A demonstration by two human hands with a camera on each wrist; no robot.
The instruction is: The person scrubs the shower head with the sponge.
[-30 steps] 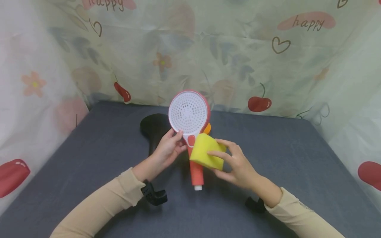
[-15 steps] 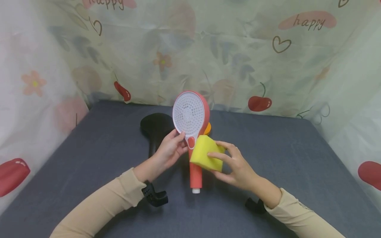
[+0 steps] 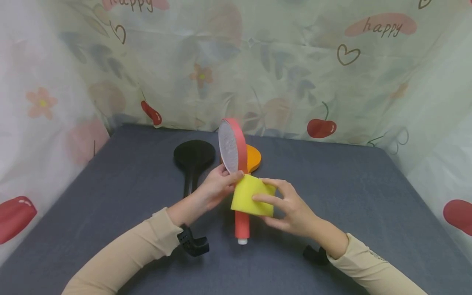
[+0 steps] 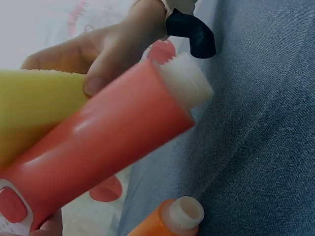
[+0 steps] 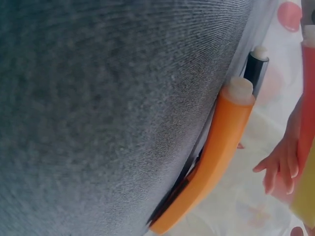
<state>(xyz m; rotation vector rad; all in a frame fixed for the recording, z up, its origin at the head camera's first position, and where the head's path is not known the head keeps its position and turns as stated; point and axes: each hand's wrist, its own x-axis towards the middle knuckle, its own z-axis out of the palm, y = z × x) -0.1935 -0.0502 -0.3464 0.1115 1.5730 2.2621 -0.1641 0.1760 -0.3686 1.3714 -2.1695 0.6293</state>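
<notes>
Beige long sleeves (image 3: 140,246); black, seemingly plastic mounts (image 3: 191,243) at both wrists.

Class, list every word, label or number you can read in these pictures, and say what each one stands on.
"happy", on a pink patch of the printed curtain, top right of the head view.
"appy", cut off by the frame's top edge, on the curtain's pink patch at top left.
No readable print on the shower head or the sponge.

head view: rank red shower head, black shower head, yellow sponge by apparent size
1. red shower head, held upright, turned edge-on.
2. black shower head, partly hidden behind the left hand; it lies farther back, so unsure against the red.
3. yellow sponge, clearly smallest.
</notes>
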